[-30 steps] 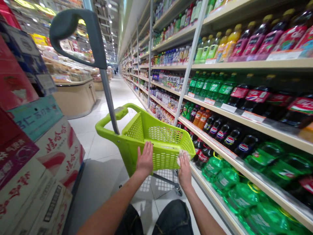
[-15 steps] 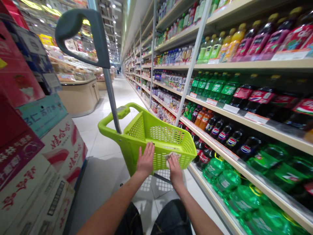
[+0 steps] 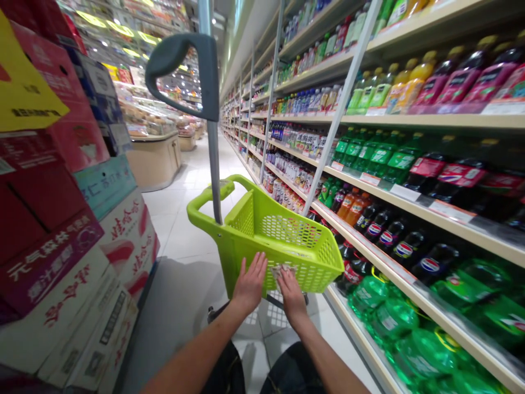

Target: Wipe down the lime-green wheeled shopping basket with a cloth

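Cloth (image 3: 275,272) held in the right hand (image 3: 291,293) touched the basket (image 3: 303,261). At the cloth's nine o'clock, the left hand (image 3: 251,282) lay unclenched.

Left, near: I read 元气森林 on a red-purple carton (image 3: 49,241). Just beyond: white carton (image 3: 128,238), red 娃哈哈; teal carton (image 3: 105,186) above, 苏打水. Right: dark Pepsi-marked bottles (image 3: 435,261). Yellow sign (image 3: 28,82), left: print blurred.

Cloth (image 3: 275,272) Mostly Covered by Right Hand (image 3: 290,295)

The left hand (image 3: 251,282) hides its own palm and part of the green basket's wall (image 3: 232,262). The top edge crops the grey pole (image 3: 214,164); the left edge cuts the yellow sign (image 3: 28,82). Both forearms (image 3: 205,350) run off the bottom. Distant shelf goods (image 3: 244,117) are too small to identify.
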### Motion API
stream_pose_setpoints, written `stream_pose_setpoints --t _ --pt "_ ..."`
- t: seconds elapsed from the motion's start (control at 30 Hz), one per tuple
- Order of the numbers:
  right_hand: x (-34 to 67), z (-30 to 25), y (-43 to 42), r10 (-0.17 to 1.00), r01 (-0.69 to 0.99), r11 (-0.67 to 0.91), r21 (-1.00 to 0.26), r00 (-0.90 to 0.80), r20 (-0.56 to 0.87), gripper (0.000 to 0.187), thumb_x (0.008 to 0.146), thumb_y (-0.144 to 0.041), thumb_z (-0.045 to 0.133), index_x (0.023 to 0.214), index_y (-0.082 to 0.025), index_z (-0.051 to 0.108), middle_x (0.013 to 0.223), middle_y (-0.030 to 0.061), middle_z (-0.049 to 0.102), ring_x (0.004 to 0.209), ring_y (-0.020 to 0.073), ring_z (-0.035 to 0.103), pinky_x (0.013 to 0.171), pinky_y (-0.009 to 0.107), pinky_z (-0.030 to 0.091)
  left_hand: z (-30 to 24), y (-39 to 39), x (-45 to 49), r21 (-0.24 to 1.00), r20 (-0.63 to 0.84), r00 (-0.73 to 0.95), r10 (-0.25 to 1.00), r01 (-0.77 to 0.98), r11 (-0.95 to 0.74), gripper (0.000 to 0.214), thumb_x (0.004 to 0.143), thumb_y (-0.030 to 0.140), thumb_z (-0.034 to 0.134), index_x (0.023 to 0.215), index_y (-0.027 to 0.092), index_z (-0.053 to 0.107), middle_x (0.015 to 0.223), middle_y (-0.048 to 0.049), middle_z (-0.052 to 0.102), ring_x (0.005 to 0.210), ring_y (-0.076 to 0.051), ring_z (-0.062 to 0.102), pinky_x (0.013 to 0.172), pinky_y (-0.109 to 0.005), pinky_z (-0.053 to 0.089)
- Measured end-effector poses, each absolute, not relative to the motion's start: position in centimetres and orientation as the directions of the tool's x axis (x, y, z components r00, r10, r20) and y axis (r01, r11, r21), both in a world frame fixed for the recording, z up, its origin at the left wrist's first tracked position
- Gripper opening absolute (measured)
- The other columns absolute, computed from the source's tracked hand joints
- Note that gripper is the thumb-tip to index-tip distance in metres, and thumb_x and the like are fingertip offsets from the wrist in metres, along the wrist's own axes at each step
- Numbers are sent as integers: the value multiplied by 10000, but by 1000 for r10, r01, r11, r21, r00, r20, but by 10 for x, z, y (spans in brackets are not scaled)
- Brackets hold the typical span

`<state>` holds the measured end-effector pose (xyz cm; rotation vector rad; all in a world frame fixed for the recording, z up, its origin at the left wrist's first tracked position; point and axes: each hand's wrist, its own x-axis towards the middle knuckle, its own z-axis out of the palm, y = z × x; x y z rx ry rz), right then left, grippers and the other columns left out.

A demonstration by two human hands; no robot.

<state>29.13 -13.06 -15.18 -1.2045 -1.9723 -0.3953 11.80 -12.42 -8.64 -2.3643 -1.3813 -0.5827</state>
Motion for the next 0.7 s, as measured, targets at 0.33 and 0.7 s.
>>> stream_pose_setpoints --t 0.33,0.7 --pt "268 -123 -124 588 855 503 -125 -233 774 529 780 15 330 1270 -161 425 1318 119 430 1311 216 208 996 464 339 -85 -126 98 -67 480 383 790 913 -402 595 716 123 348 1311 125 331 1407 -76 283 1310 -200 224 1057 -482 175" --pt "239 -95 -110 547 798 587 -139 -264 794 516 800 -14 328 1282 -179 408 1353 98 386 1318 214 183 1011 469 328 -82 -123 79 -48 509 331 795 933 -357 583 732 136 348 1314 114 320 1408 -88 287 1314 -207 211 1053 -500 172"
